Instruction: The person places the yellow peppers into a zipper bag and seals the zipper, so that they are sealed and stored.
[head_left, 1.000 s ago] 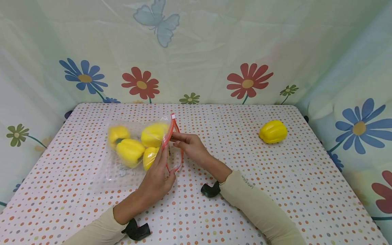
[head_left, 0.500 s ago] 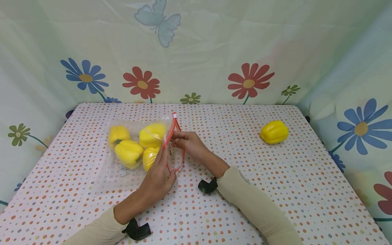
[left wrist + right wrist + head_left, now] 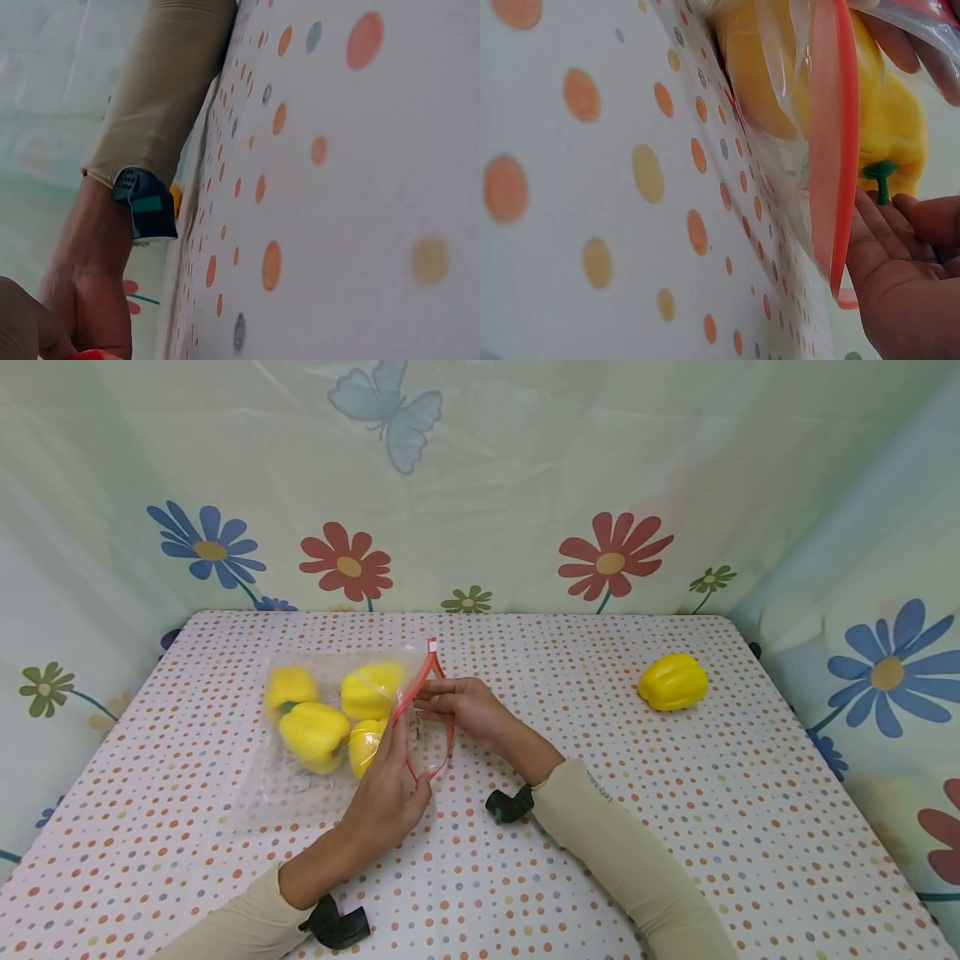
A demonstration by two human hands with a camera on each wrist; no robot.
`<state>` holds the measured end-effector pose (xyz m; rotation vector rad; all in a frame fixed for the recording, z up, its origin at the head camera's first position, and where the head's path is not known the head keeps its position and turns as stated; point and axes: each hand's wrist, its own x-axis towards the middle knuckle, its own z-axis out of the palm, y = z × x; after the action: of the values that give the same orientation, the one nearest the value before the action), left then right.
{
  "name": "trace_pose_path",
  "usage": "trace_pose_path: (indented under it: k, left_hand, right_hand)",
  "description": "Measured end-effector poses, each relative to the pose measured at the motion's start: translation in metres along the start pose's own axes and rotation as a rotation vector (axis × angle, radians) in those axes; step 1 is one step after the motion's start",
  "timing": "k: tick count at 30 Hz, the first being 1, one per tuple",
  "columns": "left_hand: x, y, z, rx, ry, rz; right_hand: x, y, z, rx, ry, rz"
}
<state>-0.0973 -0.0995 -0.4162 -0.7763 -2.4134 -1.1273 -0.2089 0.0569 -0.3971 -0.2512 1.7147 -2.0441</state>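
Note:
A clear zip bag (image 3: 258,810) with a red zip rim lies on its side, its mouth spread toward the right. Several yellow bell peppers (image 3: 315,735) are inside it; one shows a green stem (image 3: 883,178) in the right wrist view. My left hand (image 3: 382,806) holds the near side of the mouth, its thumb by the lower rim and its fingers along the upper one. From the other side, my right hand (image 3: 476,714) reaches into the mouth with its fingers fairly straight. The rim and film hide part of the fingers. Another yellow bell pepper (image 3: 673,682) lies outside the bag.
A dotted cloth (image 3: 600,710) covers the table. A curtain (image 3: 495,485) printed with flowers hangs behind it and along both sides. Each wrist carries a black device, one by the right sleeve (image 3: 622,852) and one by the left sleeve (image 3: 232,922).
My right hand's fingers have straightened a little at the bag's mouth. The upper rim has shifted slightly right. My left hand stays in nearly the same place.

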Motion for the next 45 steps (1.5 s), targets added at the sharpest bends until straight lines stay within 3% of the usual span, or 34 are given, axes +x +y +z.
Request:
trace_pose_path:
  k: [18,31,45]
  left_hand:
    - [0.000,0.002,-0.003,-0.083,0.007,-0.052]
    - [0.001,0.001,-0.004,-0.148,0.025,-0.090]
    - [0.000,0.002,-0.003,-0.159,0.008,-0.093]
  right_hand:
    - [-0.008,-0.006,-0.020,-0.021,0.037,-0.041]
    - [-0.035,-0.026,-0.064,0.018,0.089,-0.098]
    - [-0.076,-0.044,-0.115,-0.058,0.179,-0.185]
